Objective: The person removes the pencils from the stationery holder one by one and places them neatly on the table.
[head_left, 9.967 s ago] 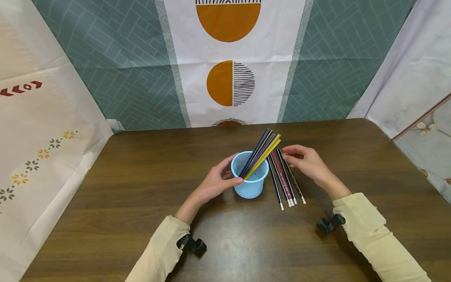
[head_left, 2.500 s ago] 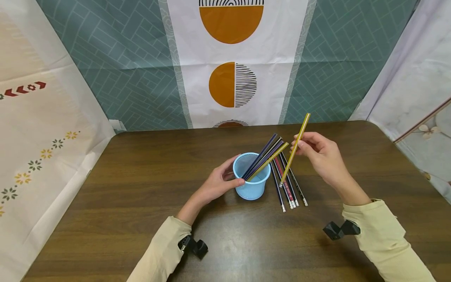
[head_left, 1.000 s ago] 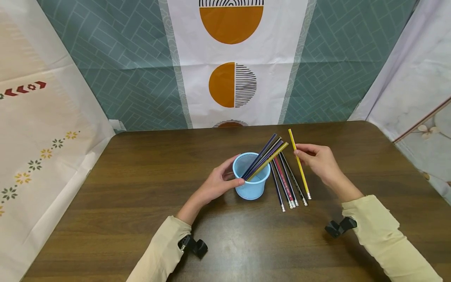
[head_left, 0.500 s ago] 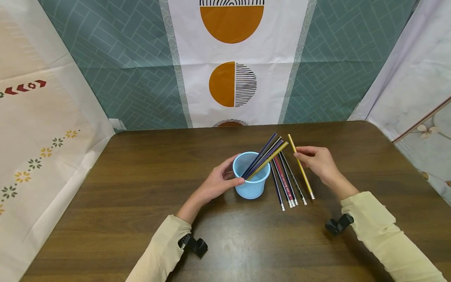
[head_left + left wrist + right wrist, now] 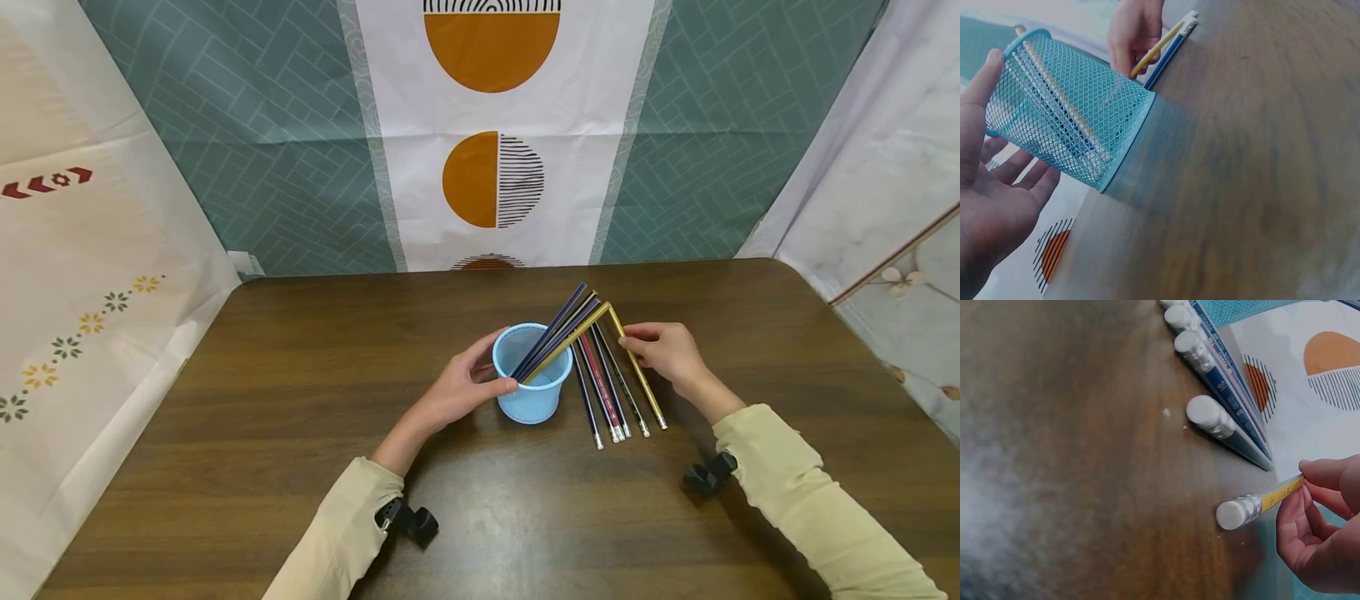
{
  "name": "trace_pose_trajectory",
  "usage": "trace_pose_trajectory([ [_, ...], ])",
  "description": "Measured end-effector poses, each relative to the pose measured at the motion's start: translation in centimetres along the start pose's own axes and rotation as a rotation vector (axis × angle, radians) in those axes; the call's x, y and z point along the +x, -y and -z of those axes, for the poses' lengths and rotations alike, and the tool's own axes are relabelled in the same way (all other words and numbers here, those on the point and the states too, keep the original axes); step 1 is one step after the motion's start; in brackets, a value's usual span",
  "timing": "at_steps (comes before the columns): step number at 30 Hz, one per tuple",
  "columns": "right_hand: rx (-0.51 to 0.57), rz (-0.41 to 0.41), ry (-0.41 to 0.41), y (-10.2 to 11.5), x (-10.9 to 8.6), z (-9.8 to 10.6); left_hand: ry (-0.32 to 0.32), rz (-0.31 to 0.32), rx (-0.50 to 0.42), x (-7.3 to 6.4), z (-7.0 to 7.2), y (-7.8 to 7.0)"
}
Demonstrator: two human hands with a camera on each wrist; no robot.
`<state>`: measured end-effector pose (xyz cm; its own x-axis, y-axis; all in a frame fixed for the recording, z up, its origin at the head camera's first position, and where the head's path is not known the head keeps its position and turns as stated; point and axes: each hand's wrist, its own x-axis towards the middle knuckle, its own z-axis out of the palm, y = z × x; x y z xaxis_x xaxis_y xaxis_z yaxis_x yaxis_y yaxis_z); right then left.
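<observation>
A light-blue mesh pencil cup (image 5: 531, 406) stands upright on the table, with several dark pencils (image 5: 551, 333) and one yellow pencil leaning out of it to the right. My left hand (image 5: 459, 393) holds the cup from its left side, thumb at the near rim. Between thumb and fingers my right hand (image 5: 666, 354) pinches another yellow pencil (image 5: 648, 388). Its white eraser (image 5: 1232, 514) points toward me, at or close to the tabletop. Just left of it lies a row of pencils (image 5: 604, 387), dark ones and a red one, erasers toward me.
The brown wooden table (image 5: 315, 433) extends around the cup and pencils. Behind it hangs a green and white patterned cloth (image 5: 660, 167). Each wrist carries a small black camera, the left camera (image 5: 408, 521) close above the table.
The yellow pencil in my right hand was in the cup ten seconds ago. Since being held raised, it has turned and come down to the row's right end. My left hand stays put.
</observation>
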<state>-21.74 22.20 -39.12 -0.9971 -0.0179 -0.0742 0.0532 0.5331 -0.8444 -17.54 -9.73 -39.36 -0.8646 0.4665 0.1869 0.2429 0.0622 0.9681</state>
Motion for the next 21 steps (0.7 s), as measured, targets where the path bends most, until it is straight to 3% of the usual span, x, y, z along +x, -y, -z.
trace_pose_trajectory([
  [21, -0.044, -0.007, 0.020, -0.62, 0.03, -0.68, 0.004, 0.012, -0.015, 0.00, 0.01, -0.11],
])
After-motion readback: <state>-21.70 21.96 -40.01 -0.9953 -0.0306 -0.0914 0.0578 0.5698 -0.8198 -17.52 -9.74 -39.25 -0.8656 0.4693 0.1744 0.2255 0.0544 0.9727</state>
